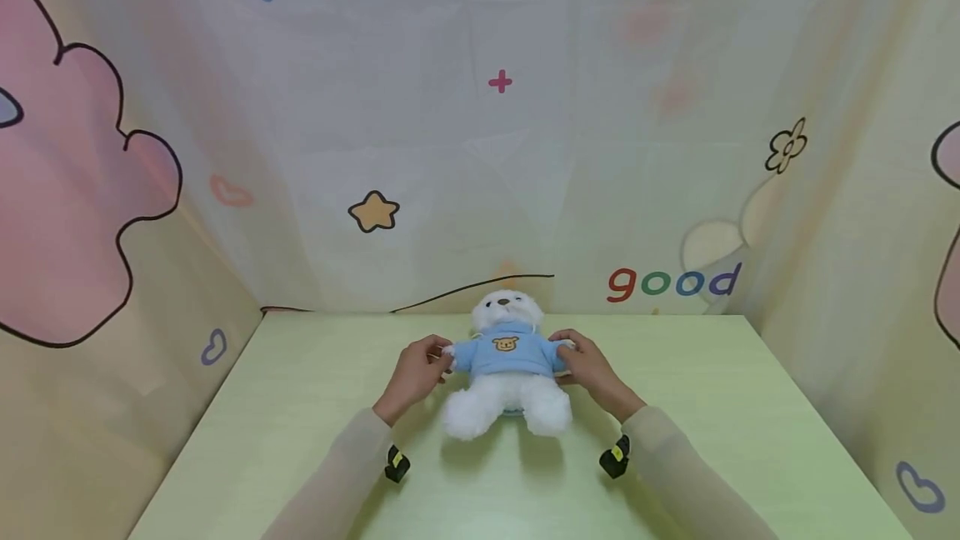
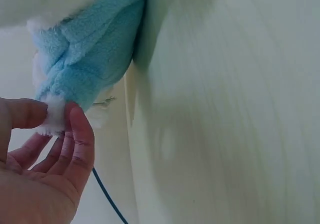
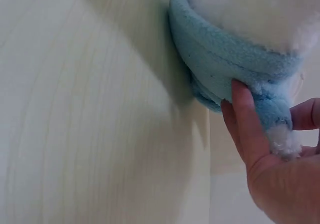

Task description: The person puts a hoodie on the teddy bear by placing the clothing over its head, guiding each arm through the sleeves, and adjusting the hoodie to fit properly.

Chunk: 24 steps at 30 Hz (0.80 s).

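A white plush bear (image 1: 510,394) in a light blue top with a small bear-face patch lies face up near the far side of the table, its legs toward me. My left hand (image 1: 415,373) pinches the white paw (image 2: 54,115) of the arm on the left between thumb and fingers. On the other side my right hand (image 1: 592,369) grips the other arm at its blue sleeve (image 3: 274,109), thumb on one side and fingers on the other; the white paw tip (image 3: 284,140) shows in the right wrist view. The back of the bear is hidden.
The pale green table (image 1: 285,440) meets a printed cloth backdrop (image 1: 450,132) at its far edge. Cloth walls rise at the left (image 1: 150,407) and right (image 1: 847,315). A black wrist device (image 1: 397,464) hangs below the left sleeve, another (image 1: 615,457) below the right.
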Tool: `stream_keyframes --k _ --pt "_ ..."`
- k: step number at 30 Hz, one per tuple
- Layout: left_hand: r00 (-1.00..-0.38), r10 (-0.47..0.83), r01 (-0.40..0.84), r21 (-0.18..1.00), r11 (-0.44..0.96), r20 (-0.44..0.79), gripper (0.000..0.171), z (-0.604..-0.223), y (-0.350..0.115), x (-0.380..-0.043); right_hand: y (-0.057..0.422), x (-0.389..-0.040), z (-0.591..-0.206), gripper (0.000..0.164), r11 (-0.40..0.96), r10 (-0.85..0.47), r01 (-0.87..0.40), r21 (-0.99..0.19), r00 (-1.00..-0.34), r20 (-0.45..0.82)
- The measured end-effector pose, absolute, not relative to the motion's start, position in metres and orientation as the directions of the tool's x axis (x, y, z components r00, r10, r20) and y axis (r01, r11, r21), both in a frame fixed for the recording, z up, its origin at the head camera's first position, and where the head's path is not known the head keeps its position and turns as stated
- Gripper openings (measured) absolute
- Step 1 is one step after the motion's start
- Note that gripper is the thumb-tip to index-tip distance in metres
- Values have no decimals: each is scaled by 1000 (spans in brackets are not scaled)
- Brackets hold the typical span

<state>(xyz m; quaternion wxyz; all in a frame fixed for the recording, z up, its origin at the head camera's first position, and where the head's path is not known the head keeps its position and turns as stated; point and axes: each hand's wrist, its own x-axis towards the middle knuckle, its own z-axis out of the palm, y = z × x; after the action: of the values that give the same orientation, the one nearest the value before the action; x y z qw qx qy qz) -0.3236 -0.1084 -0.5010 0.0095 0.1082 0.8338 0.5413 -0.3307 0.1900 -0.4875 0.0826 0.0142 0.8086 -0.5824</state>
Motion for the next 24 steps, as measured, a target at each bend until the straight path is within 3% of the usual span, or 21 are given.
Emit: stream_keyframes --k 11,24 --pt "-977 211 132 863 488 30 31 -498 -112 -320 188 -326 -477 35 466 -96 -11 -885 -995 -38" --pt "-969 243 109 826 552 -34 33 -508 -120 -325 181 -324 -471 36 507 -158 -103 -856 -987 25"
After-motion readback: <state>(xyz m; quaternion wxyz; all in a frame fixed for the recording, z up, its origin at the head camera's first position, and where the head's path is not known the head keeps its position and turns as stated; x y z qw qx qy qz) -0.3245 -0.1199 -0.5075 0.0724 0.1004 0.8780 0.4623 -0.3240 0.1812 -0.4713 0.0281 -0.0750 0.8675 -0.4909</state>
